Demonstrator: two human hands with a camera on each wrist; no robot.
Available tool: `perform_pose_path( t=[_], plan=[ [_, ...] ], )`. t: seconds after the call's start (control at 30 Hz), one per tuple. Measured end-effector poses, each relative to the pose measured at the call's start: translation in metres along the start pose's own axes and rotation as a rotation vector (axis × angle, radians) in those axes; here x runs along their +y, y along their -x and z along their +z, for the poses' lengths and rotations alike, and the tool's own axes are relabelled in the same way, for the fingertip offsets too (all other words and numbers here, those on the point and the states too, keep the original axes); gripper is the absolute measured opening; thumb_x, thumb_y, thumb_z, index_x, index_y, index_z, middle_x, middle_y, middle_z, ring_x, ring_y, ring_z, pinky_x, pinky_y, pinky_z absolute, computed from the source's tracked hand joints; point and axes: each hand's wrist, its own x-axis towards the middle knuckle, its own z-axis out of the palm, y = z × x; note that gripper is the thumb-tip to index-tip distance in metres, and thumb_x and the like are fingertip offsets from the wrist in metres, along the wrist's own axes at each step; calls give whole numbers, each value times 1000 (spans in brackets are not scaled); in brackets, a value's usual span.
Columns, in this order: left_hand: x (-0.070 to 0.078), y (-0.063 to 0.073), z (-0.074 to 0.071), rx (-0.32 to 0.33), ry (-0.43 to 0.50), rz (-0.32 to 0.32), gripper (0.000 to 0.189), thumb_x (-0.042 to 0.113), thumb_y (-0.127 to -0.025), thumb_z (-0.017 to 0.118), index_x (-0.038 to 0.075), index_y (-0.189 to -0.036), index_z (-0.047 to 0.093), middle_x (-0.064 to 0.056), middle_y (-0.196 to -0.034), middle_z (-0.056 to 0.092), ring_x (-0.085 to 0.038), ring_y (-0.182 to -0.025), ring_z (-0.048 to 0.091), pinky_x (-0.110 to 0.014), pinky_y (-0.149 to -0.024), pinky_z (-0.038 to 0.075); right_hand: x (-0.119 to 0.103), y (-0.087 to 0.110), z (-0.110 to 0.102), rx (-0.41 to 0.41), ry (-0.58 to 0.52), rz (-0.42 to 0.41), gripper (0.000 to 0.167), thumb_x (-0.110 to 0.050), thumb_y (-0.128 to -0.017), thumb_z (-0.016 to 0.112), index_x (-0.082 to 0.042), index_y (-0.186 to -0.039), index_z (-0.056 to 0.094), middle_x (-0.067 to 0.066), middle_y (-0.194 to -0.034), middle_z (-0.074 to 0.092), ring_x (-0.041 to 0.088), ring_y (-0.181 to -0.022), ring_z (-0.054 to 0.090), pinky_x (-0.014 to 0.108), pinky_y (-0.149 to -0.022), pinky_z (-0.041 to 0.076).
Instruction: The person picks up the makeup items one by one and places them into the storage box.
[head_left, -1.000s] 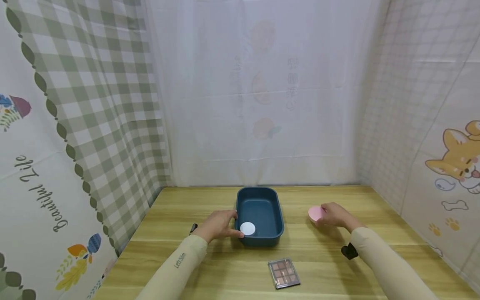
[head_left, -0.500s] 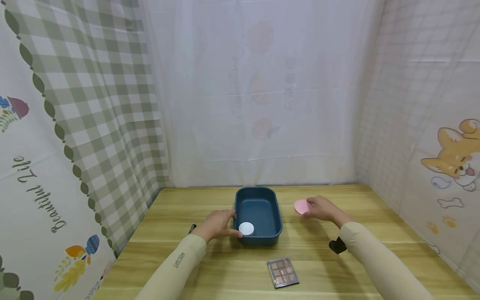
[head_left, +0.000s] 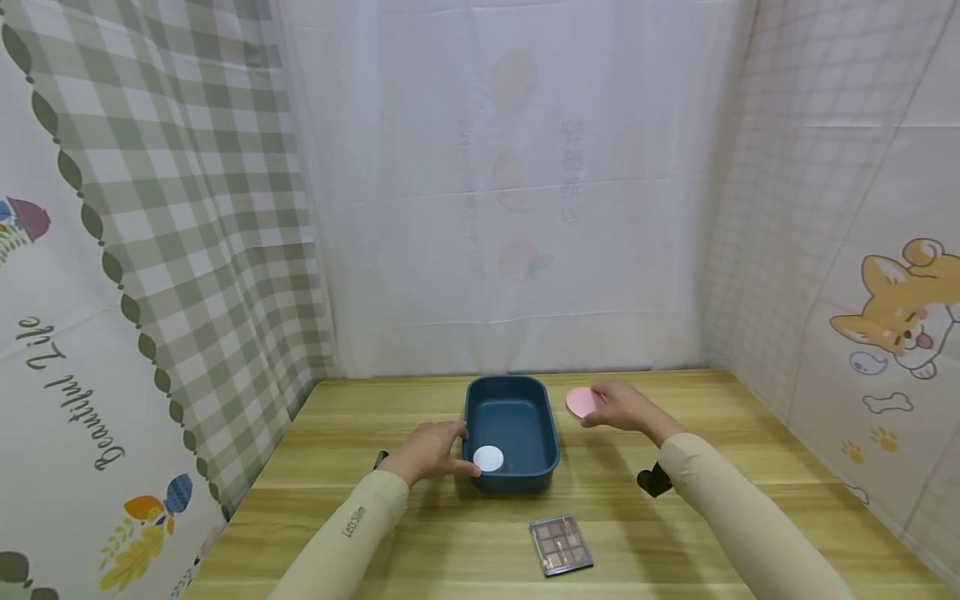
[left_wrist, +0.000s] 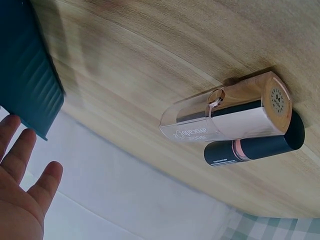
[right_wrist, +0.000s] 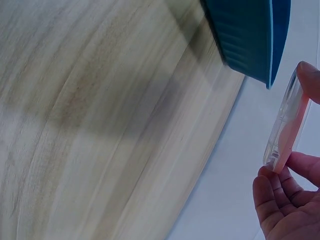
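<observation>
A dark blue rectangular bin [head_left: 517,483] stands on the table, with a white round disc [head_left: 488,458] lying in its near left corner. My left hand [head_left: 431,452] rests at the bin's left side, thumb by the near rim and fingers along the left rim. In the left wrist view those fingers [left_wrist: 20,150] look straight and relaxed. My right hand [head_left: 626,407] holds a round pink compact [head_left: 582,402] above the table, right of the bin. Seen from the right wrist, the compact [right_wrist: 290,125] has a clear layer and is pinched at its edges between thumb and fingers.
An eyeshadow palette [head_left: 561,544] lies in front of the bin. A clear-and-white cosmetic tube [left_wrist: 227,112] and a dark tube [left_wrist: 255,146] lie side by side near my left wrist. Curtains [head_left: 510,250] enclose the wooden table [head_left: 360,408] at the back and sides.
My right hand has carried the pink compact leftward and a little away from me, closer to the bin. The left hand has stayed at the bin.
</observation>
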Motion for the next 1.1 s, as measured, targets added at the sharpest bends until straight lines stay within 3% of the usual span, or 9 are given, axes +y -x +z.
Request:
perform_pose_path(
  t=[0.27, 0.5, 0.67, 1.1],
  plan=[
    [-1, -1, 1, -2, -1, -2, 69, 60, -74, 79, 10, -120, 64, -3, -116, 68, -21, -103, 63, -41, -92, 51, -13, -7, 3, 0, -15, 2, 31, -22, -74, 82, -3, -87, 62, 2, -74, 53, 17, -67, 45, 31, -60, 36],
    [-1, 0, 0, 1, 1, 5, 69, 60, -75, 79, 10, -120, 64, -2, -115, 68, -21, -100, 64, -41, -91, 51, -19, -13, 7, -11, 5, 7, 41, -22, -75, 82, 2, -103, 65, 5, -82, 60, 19, -73, 49, 34, -64, 41],
    [-1, 0, 0, 3, -3, 10, 69, 60, -75, 79, 10, -120, 64, -3, -115, 68, -21, -100, 64, -41, -91, 51, -24, -16, 9, -16, -2, 11, 44, -23, -75, 82, 4, -106, 65, 5, -84, 60, 19, -73, 50, 34, -64, 41],
    [-2, -1, 1, -6, -1, 6, 69, 59, -76, 79, 10, -121, 63, -3, -116, 67, -22, -102, 63, -42, -93, 49, -34, -22, 21, -32, -34, -81, 57, -28, -74, 85, 5, -117, 64, 8, -95, 64, 20, -80, 52, 32, -66, 43]
  ],
)
